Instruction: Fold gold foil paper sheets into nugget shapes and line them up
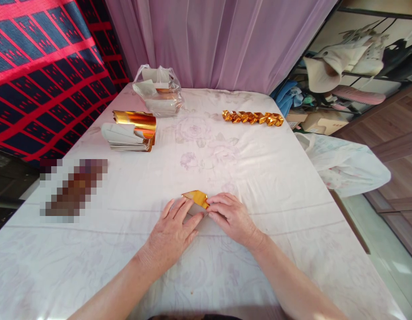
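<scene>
I press the small folded gold foil paper (196, 198) flat on the near middle of the white floral surface (259, 178), left hand (174, 231) fingers spread, right hand (231, 215) fingers pinching its edge, which I judge needs firm, even creasing.

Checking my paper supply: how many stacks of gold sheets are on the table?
1 loose stack lies far left, its top gold sheet curled. More sheets sit in the plastic bag behind it, partly hidden. The hands press one folded gold piece.
</scene>
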`<control>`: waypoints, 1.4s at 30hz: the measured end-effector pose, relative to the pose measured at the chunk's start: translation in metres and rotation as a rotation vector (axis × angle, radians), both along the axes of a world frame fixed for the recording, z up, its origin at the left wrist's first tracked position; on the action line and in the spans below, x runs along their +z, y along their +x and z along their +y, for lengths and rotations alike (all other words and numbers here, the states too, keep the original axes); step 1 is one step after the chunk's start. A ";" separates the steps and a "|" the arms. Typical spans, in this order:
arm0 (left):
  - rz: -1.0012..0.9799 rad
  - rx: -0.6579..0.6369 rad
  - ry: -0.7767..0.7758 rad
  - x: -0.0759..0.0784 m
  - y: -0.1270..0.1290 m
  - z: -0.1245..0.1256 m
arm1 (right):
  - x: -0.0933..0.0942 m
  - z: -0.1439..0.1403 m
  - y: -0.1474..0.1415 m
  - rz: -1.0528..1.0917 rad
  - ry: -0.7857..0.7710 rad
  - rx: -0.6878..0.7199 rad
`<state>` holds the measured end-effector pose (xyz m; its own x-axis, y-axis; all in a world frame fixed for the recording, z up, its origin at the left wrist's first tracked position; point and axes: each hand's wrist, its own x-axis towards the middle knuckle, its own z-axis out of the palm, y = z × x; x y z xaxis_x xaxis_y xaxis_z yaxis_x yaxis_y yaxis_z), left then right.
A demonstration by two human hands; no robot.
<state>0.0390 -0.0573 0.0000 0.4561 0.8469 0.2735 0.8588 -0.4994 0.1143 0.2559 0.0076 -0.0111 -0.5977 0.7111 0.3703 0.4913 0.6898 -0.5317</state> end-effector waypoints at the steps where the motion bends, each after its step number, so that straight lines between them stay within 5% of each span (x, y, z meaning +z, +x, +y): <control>1: -0.010 0.004 -0.009 -0.001 0.000 0.000 | 0.000 0.000 0.001 -0.001 0.003 0.012; 8: -0.025 0.013 -0.046 -0.002 0.000 -0.001 | -0.001 0.000 0.007 -0.020 0.014 0.048; 25: -0.015 -0.036 0.034 -0.005 -0.002 -0.002 | 0.000 -0.009 -0.011 -0.045 0.024 -0.159; 42: 0.053 -0.020 0.033 -0.001 0.000 0.000 | 0.002 -0.019 -0.006 -0.011 -0.003 -0.191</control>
